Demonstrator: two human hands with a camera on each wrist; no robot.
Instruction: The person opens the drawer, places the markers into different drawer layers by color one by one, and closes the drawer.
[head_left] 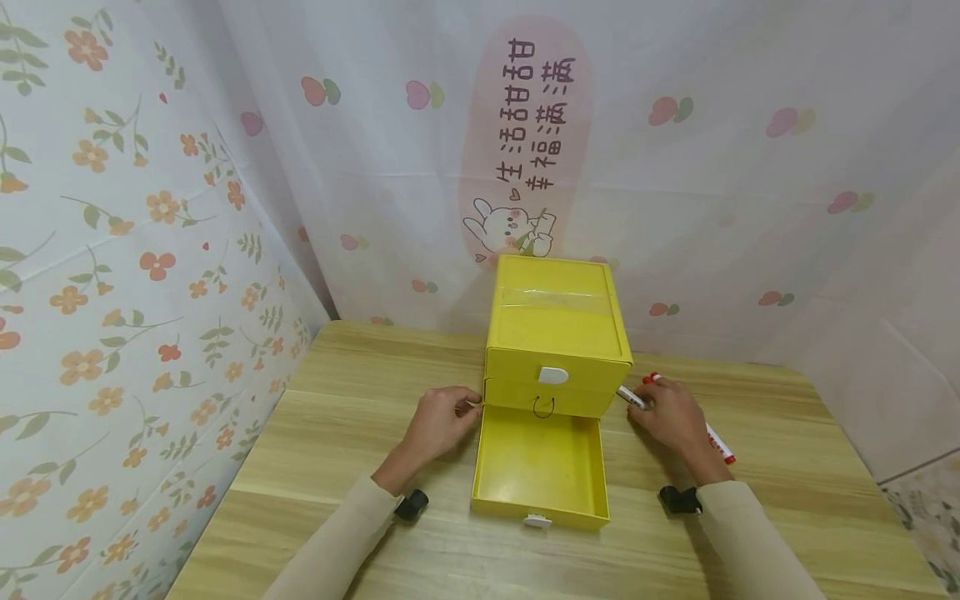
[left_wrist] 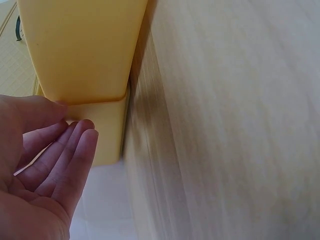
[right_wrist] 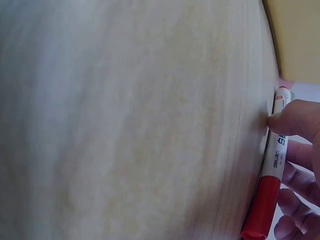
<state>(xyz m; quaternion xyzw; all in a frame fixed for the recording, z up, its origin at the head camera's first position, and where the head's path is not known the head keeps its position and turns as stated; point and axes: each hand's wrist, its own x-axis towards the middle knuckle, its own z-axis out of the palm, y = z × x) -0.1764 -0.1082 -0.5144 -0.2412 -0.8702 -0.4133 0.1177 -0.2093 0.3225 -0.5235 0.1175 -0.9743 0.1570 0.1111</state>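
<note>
A yellow drawer box (head_left: pixel 558 321) stands at the back of the table, with clear tape across its top. Its bottom drawer (head_left: pixel 536 467) is pulled far out toward me and has nothing inside. My left hand (head_left: pixel 442 421) rests its fingertips by the box's left front edge. In the left wrist view, the thumb and loosely bent fingers are at the seam of the yellow side wall (left_wrist: pixel 82 55). To the right of the box, my right hand (head_left: pixel 671 417) holds a white marker (right_wrist: pixel 277 155) with a red cap between thumb and fingers, close over the table.
A white marker with a red end (head_left: pixel 720 443) shows under the right wrist. The upper drawer has a white knob (head_left: pixel 553 376); the one below has a black loop (head_left: pixel 543 408). A patterned curtain (head_left: pixel 712 183) hangs behind the wooden table (head_left: pixel 352 358).
</note>
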